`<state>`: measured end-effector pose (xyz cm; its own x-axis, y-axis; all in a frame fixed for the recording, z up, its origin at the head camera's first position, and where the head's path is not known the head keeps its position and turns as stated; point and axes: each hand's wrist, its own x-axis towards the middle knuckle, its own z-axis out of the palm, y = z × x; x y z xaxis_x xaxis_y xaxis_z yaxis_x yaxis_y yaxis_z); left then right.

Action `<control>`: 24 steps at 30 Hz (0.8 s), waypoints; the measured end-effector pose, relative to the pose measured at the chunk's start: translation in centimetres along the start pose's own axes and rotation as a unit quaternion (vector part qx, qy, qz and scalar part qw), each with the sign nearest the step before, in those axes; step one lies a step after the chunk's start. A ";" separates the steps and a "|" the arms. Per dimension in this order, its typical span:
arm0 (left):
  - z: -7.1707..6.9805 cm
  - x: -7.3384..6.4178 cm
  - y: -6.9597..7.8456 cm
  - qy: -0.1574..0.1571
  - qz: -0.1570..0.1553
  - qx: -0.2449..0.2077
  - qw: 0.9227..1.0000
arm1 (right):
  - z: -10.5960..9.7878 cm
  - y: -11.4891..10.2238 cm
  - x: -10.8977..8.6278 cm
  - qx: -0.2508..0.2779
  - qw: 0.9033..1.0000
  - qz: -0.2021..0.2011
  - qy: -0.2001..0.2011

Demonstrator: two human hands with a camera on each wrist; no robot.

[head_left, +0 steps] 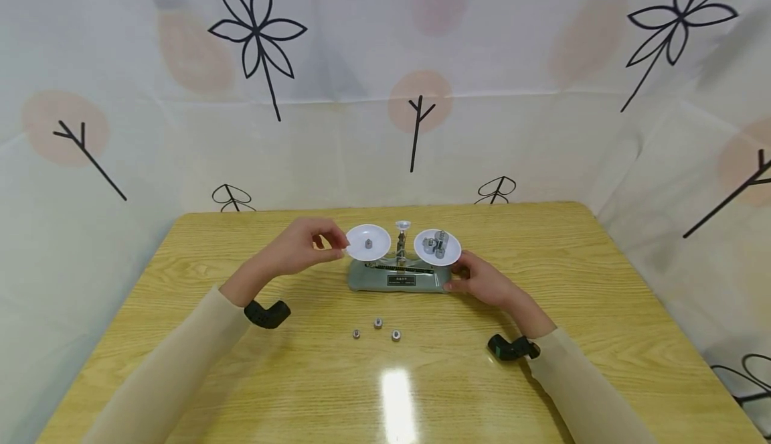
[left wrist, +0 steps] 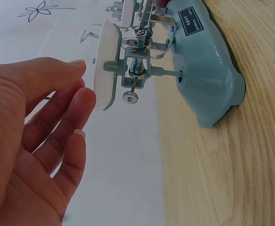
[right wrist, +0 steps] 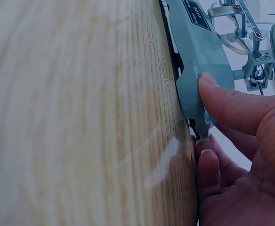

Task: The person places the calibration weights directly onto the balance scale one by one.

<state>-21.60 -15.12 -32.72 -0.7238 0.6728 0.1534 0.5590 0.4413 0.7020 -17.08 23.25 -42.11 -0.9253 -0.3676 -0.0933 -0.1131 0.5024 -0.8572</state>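
Observation:
A grey-green balance scale (head_left: 369, 279) with two white pans stands near the back of the table. One small metal weight (head_left: 369, 244) sits on its left pan (head_left: 357, 250). Several metal weights (head_left: 440, 253) are grouped on the right pan (head_left: 454, 251). My left hand (head_left: 301, 248) is beside the left pan's outer rim, fingers loosely bent and holding nothing; whether a fingertip touches the rim I cannot tell. At the base's right end, my right hand (head_left: 484, 282) grips it, the thumb (right wrist: 222, 96) on the front face and the other fingers around the end.
In front of the scale, three small metal weights (head_left: 378, 323) lie on the wooden table (head_left: 289, 377). A patterned white cloth (head_left: 349, 149) hangs behind the table and along its sides. Each wrist wears a black device (head_left: 268, 314).

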 end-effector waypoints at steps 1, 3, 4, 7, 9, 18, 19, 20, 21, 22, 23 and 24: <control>0.0 -0.1 -0.1 0.001 -0.001 0.001 1.000 | 0.0 0.0 0.0 -0.002 1.000 0.001 0.000; 0.1 -0.4 -0.1 0.003 -0.002 0.000 1.000 | 0.0 0.1 0.1 -0.004 1.000 0.002 0.000; 0.1 -0.5 -0.2 0.004 -0.003 -0.002 1.000 | 0.0 0.2 0.1 -0.005 1.000 0.003 0.000; 0.3 -0.9 -0.2 0.004 -0.003 -0.004 1.000 | 0.0 0.3 0.2 -0.007 1.000 0.000 -0.001; 0.5 -1.1 -0.3 0.003 -0.006 -0.005 1.000 | 0.0 0.3 0.2 -0.006 1.000 -0.003 -0.002; 1.6 -2.1 -0.7 -0.016 -0.021 -0.024 0.999 | -0.1 0.1 0.2 -0.002 1.000 0.000 -0.002; 1.8 -2.2 -0.8 -0.018 -0.024 -0.025 0.999 | -0.1 0.1 0.2 -0.001 1.000 0.000 -0.001; 1.9 -2.3 -0.9 -0.021 -0.024 -0.026 0.999 | -0.1 0.1 0.2 -0.001 1.000 0.000 -0.001; 2.1 -2.4 -1.0 -0.023 -0.025 -0.029 0.999 | 0.0 0.1 0.2 -0.001 1.000 0.000 -0.001; 2.2 -2.5 -1.1 -0.026 -0.025 -0.032 0.999 | 0.0 0.1 0.2 0.000 1.000 0.000 -0.001; 2.4 -2.6 -1.2 -0.028 -0.026 -0.035 0.999 | 0.0 0.1 0.2 0.000 1.000 -0.001 -0.001; 2.5 -2.7 -1.3 -0.030 -0.026 -0.037 0.999 | -0.1 0.1 0.2 -0.001 1.000 0.000 0.000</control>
<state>-19.31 -16.00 -35.80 -0.7243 0.6854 0.0745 0.4878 0.4331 0.7580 -17.27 23.30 -42.22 -0.9249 -0.3686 -0.0933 -0.1143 0.5034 -0.8565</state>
